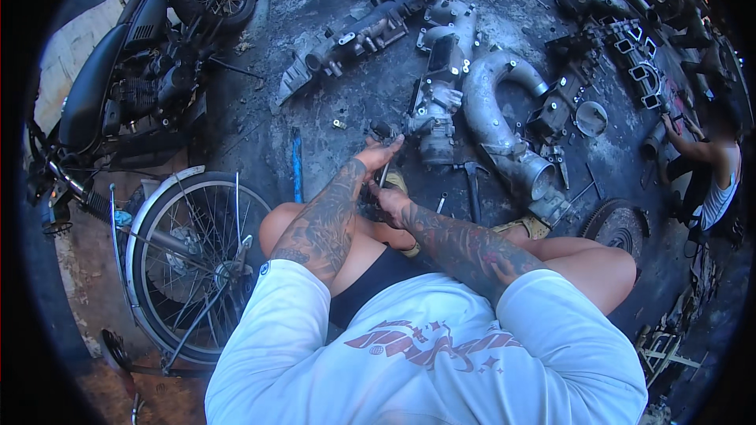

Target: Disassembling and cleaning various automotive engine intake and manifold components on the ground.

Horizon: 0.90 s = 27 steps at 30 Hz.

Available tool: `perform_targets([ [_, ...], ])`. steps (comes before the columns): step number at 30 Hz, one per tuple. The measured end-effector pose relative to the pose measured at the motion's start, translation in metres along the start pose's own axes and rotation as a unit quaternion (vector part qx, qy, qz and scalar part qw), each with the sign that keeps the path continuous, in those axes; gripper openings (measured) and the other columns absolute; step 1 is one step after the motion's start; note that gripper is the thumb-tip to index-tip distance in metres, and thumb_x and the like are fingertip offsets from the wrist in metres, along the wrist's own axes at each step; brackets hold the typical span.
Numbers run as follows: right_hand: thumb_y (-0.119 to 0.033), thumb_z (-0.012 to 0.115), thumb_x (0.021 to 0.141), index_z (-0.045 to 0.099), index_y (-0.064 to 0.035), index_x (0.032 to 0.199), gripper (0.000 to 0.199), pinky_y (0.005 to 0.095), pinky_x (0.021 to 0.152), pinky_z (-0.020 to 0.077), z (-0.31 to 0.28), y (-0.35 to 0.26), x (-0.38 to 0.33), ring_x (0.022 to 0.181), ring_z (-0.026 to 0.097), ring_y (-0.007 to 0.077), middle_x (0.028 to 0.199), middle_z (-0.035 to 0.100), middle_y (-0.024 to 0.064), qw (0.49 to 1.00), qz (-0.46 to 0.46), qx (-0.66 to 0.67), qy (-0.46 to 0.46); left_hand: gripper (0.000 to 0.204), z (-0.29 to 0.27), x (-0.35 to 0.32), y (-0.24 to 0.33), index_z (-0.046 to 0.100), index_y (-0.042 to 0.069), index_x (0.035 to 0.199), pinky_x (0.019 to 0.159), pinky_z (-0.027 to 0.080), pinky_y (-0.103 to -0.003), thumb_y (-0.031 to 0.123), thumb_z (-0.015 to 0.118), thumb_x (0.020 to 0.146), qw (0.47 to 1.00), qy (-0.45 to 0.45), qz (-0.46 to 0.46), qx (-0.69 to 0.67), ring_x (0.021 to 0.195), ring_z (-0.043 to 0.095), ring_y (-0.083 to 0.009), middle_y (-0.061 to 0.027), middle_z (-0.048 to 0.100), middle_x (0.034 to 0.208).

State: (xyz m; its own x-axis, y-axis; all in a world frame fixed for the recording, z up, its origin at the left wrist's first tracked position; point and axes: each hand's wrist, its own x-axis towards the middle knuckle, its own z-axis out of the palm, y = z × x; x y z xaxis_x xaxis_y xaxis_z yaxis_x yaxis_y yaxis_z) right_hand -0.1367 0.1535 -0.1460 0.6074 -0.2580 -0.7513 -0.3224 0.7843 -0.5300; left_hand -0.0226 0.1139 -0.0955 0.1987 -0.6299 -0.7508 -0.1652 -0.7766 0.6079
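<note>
I sit on the floor with both forearms reaching forward between my knees. My left hand (pixel 380 154) is closed around a small dark metal part (pixel 383 131), next to the end of a long silver engine casting (pixel 435 122). Just below it, my right hand (pixel 389 200) is wrapped round a thin metal rod-like tool (pixel 383 176) that points up toward the dark part. The tool's kind and its lower end are hidden by my fingers. A hammer (pixel 472 189) lies to the right of my hands, and a blue bar (pixel 297 165) lies to the left.
A large curved metal pipe (pixel 492 106) and another casting (pixel 346 43) lie ahead. A toothed flywheel (pixel 617 228) rests by my right knee. A spoked wheel (pixel 206 266) and a motorcycle (pixel 134 83) stand at left. Another person (pixel 718 169) crouches at right, hands on a metal part.
</note>
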Motion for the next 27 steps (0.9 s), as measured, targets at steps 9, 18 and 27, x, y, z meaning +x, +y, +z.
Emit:
perform_targets([
  [9, -0.023, 0.048, 0.095, 0.050, -0.0006, 0.108, 0.026, 0.0290, 0.057, 0.0526, 0.023, -0.027, -0.012, 0.070, 0.063, 0.0166, 0.086, 0.060, 0.0063, 0.997, 0.035, -0.046, 0.046, 0.086, -0.025, 0.038, -0.009, 0.036, -0.009, 0.128, 0.096, 0.038, -0.040, 0.058, 0.058, 0.079, 0.849, 0.476, 0.208, -0.096, 0.116, 0.047, -0.0368, -0.0282, 0.047, 0.124],
  [18, -0.031, 0.049, 0.093, 0.051, 0.0002, 0.115, 0.038, 0.0273, 0.056, 0.0450, -0.008, -0.002, 0.013, 0.061, 0.053, 0.0106, 0.089, 0.061, 0.0069, 0.989, -0.055, -0.140, -0.016, 0.030, -0.017, 0.033, 0.014, 0.065, 0.010, 0.100, 0.078, 0.047, -0.043, 0.033, 0.048, 0.091, 0.878, 0.329, 0.292, 0.189, 0.089, 0.060, -0.0366, -0.0173, 0.064, 0.094],
  [27, -0.026, 0.053, 0.092, 0.057, -0.0050, 0.101, 0.023, 0.0249, 0.051, 0.0415, -0.058, -0.045, -0.034, 0.060, 0.051, 0.0086, 0.079, 0.059, 0.0025, 0.975, 0.025, -0.220, -0.021, 0.032, -0.010, 0.043, 0.009, 0.064, 0.007, 0.096, 0.075, 0.047, -0.047, 0.033, 0.045, 0.092, 0.896, 0.354, 0.188, 0.193, 0.086, 0.060, -0.0382, -0.0187, 0.064, 0.090],
])
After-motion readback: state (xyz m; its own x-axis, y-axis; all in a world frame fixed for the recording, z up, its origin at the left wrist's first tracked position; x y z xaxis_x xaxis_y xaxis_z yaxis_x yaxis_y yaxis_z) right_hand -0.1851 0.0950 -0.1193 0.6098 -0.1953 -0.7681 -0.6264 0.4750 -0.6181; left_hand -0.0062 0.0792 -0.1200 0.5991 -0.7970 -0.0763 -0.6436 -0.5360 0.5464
